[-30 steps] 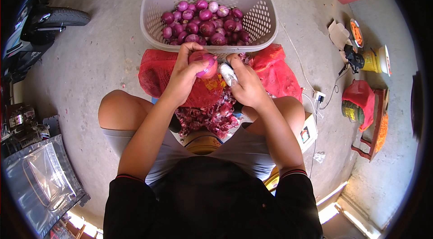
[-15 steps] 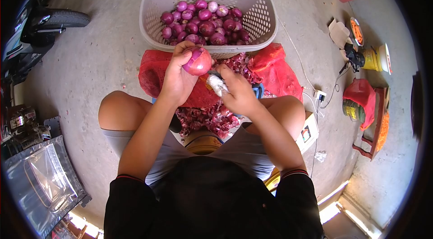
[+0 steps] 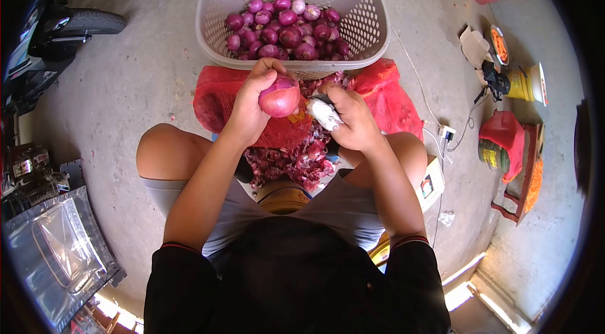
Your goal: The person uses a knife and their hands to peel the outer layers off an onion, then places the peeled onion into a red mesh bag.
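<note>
My left hand (image 3: 254, 97) is wrapped round a red onion (image 3: 280, 99), whose dry outer skin is partly peeled and paler on the lower side. To its right, my right hand (image 3: 354, 118) grips a small knife (image 3: 324, 114) by what looks like a white-wrapped handle; its blade is hardly visible. The knife is apart from the onion. Below both hands, a heap of loose onion skins (image 3: 290, 161) lies between my knees, and a red mesh sack (image 3: 217, 97) spreads behind them. A grey perforated basket (image 3: 208, 16) beyond holds many shiny purple onions (image 3: 290, 36).
A motorcycle wheel (image 3: 94, 22) stands at the left, above a plastic-wrapped panel (image 3: 69, 246). On the right are a power socket block (image 3: 447, 132) with cables, a white box (image 3: 431, 184), a yellow bucket (image 3: 520, 82) and a small reddish-brown stool (image 3: 526, 176) by the wall.
The onion has turned in my left hand and sits slightly lower and to the right. My right hand has shifted right with the knife, widening the gap between them.
</note>
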Motion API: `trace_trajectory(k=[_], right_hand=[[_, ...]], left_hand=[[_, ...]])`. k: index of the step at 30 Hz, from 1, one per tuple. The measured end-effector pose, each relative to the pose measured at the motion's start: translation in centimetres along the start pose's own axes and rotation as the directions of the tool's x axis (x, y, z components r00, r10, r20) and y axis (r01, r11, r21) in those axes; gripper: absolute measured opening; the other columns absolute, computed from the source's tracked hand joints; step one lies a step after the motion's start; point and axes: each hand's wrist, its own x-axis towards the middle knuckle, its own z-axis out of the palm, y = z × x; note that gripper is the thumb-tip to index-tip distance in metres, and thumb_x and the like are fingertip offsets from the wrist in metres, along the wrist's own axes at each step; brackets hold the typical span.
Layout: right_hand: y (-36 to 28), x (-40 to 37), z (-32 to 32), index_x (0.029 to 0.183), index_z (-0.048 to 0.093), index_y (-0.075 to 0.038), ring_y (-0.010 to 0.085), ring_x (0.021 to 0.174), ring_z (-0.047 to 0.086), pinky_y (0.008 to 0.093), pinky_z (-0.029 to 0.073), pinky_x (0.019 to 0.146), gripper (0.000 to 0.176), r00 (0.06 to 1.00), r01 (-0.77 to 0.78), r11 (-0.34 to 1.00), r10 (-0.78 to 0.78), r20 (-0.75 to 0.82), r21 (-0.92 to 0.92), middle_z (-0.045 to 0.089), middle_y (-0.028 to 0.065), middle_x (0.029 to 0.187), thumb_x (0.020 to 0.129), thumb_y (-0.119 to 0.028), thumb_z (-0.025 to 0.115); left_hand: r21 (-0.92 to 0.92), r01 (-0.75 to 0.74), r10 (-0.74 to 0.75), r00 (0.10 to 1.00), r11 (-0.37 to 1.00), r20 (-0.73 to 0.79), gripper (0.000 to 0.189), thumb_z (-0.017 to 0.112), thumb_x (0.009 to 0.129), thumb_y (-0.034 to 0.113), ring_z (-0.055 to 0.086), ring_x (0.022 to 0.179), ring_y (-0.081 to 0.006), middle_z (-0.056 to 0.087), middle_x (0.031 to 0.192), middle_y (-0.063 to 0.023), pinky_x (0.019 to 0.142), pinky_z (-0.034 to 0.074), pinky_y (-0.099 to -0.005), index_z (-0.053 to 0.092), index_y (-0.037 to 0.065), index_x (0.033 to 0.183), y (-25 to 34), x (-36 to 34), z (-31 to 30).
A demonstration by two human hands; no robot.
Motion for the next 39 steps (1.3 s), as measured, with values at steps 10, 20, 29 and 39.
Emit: trace_trajectory(k=[10, 20, 29, 39], right_hand=[[0.1, 0.1, -0.2, 0.096, 0.05, -0.003, 0.0411, 0.073, 0.057, 0.0472, 0.042, 0.061, 0.033, 0.997, 0.016, 0.999, -0.012, 0.079, -0.044, 0.056, 0.0189, 0.075, 0.065, -0.008, 0.061], [0.4, 0.1, 0.3, 0.083, 0.055, -0.003, 0.0381, 0.066, 0.057, 0.0446, 0.042, 0.056, 0.018, 0.988, 0.013, 0.998, -0.022, 0.15, 0.058, 0.055, 0.0171, 0.069, 0.066, -0.006, 0.059], [0.4, -0.1, 0.3, 0.08, 0.058, -0.005, 0.0346, 0.061, 0.057, 0.0419, 0.043, 0.054, 0.019, 0.983, 0.145, 0.987, -0.151, 0.108, 0.064, 0.055, 0.0135, 0.065, 0.063, -0.011, 0.064], [-0.4, 0.4, 0.6, 0.08, 0.053, -0.004, 0.0357, 0.06, 0.057, 0.0441, 0.043, 0.054, 0.021, 0.998, 0.056, 0.996, -0.058, -0.027, -0.075, 0.054, 0.0145, 0.065, 0.07, -0.017, 0.066]], left_hand=[[0.179, 0.093, -0.098, 0.995, 0.979, 0.018, 0.033, 0.046, 0.087, 0.035, 0.059, 0.079, -0.016, 0.057, 0.094, -0.0094, 0.057, 0.051, -0.0296, 0.044, 0.008, 0.105, -0.6, 0.0, 0.1], [0.21, 0.131, -0.14, 0.99, 0.969, 0.027, 0.029, 0.047, 0.085, 0.031, 0.058, 0.081, -0.017, 0.057, 0.092, -0.0104, 0.058, 0.051, -0.0288, 0.043, 0.008, 0.103, -0.7, 0.0, -0.2], [0.191, 0.068, -0.087, 0.992, 0.979, 0.095, 0.028, 0.049, 0.083, 0.028, 0.055, 0.09, -0.0192, 0.056, 0.091, -0.0117, 0.085, 0.042, -0.0321, 0.043, 0.006, 0.101, -0.9, 0.1, -0.3], [0.215, 0.016, -0.024, 0.999, 0.977, 0.036, 0.026, 0.047, 0.086, 0.026, 0.054, 0.093, -0.0169, 0.056, 0.095, -0.0099, 0.086, 0.042, -0.0311, 0.044, 0.006, 0.101, -0.9, 0.2, -0.2]])
